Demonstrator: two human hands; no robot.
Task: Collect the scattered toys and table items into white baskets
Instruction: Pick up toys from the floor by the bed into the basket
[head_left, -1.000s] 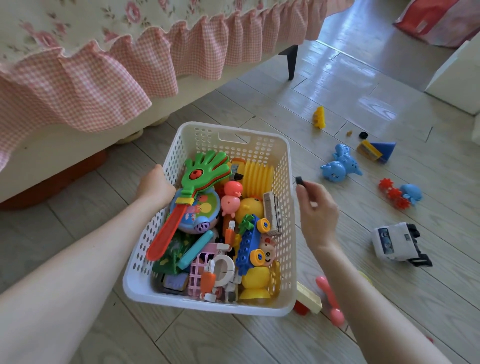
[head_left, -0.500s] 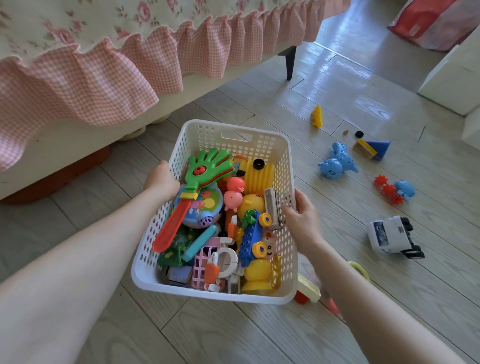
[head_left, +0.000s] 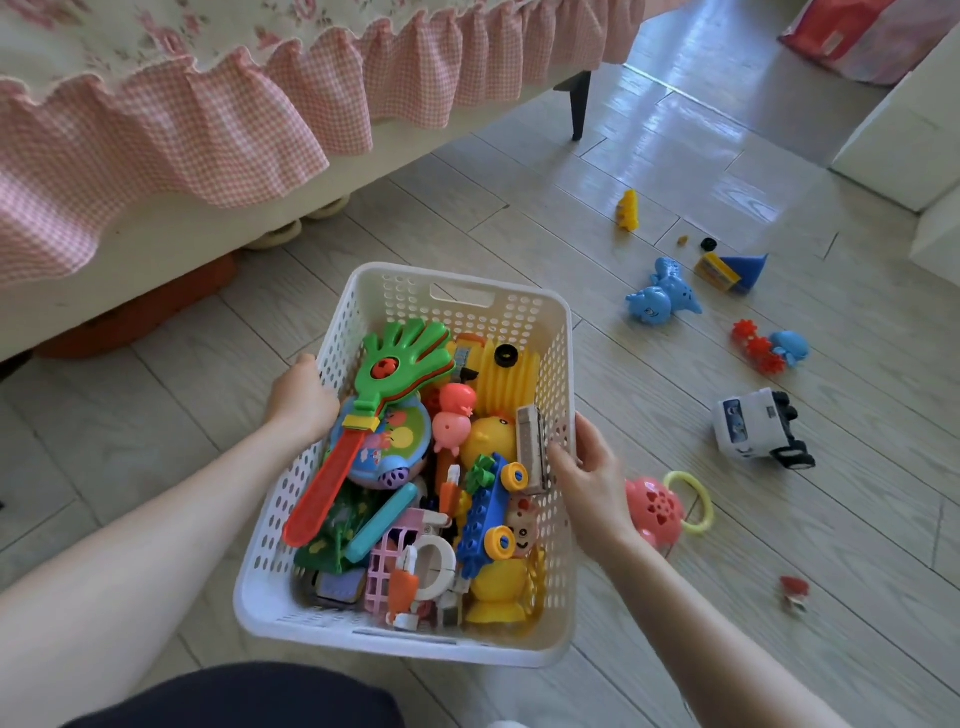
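Observation:
A white perforated basket (head_left: 462, 293) full of toys is held over the wooden floor. My left hand (head_left: 301, 397) grips its left rim and my right hand (head_left: 587, 470) grips its right rim. Inside lie a green hand clapper (head_left: 400, 358), a small black wheel (head_left: 505, 355) on a yellow ribbed toy, a blue brick car (head_left: 488, 514) and several others. On the floor to the right lie a pink rattle with a yellow ring (head_left: 657, 509), a white toy truck (head_left: 756, 428), blue elephants (head_left: 662, 296) and a blue toy with red gears (head_left: 771, 348).
A bed with a pink gingham frill (head_left: 208, 114) stands at the left and back, its dark leg (head_left: 576, 104) on the floor. A yellow piece (head_left: 627, 210), a blue cone with a yellow block (head_left: 732, 267), a second black wheel (head_left: 708, 243) and a small red toy (head_left: 794, 592) lie scattered. White furniture (head_left: 904, 130) stands at far right.
My right hand dropped the small black wheel into the basket, then took hold of the right rim. The basket has come nearer to me, uncovering the pink rattle.

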